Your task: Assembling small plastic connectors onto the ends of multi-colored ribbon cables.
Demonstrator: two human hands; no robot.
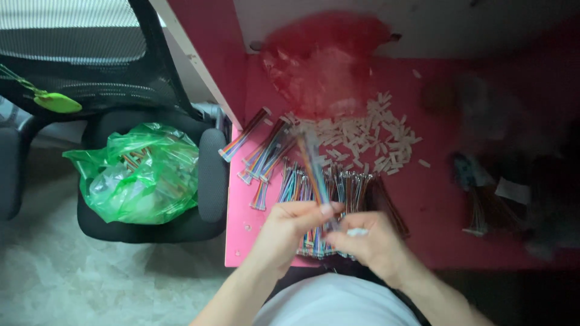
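My left hand (289,228) pinches the near end of a multicoloured ribbon cable (313,166) that sticks up and away from me, blurred by motion. My right hand (368,241) is closed next to it, holding a small white connector (357,232) at the cable's near end. Below both hands lies a row of similar rainbow ribbon cables (338,184) on the pink table (435,205). More cable bundles (264,151) lie fanned out at the table's left edge.
A heap of small white plastic connectors (371,136) lies behind the cables, with a red plastic bag (323,63) beyond. A black office chair (151,175) at left carries a green plastic bag (142,172). Dark blurred cable pieces (489,199) lie at right.
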